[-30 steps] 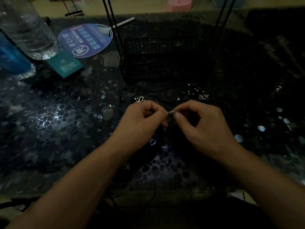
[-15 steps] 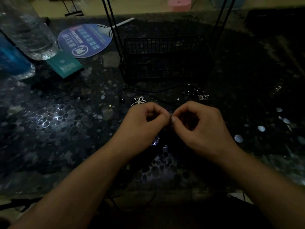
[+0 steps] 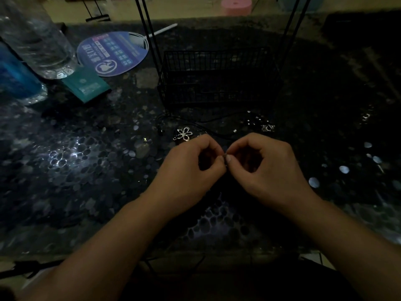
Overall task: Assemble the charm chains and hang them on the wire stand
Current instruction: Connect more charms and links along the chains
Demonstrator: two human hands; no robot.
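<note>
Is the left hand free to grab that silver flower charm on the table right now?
Probably not yet: the left hand is pinching a tiny piece with the right hand, though the flower charm lies unobstructed just beyond it.

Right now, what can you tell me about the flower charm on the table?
The flower charm is a small piece, silvery as it looks, with five open looped petals around a bright centre. It lies flat on the dark pebbled table, in front of the wire stand and just beyond the left hand, which does not hold it.
</note>
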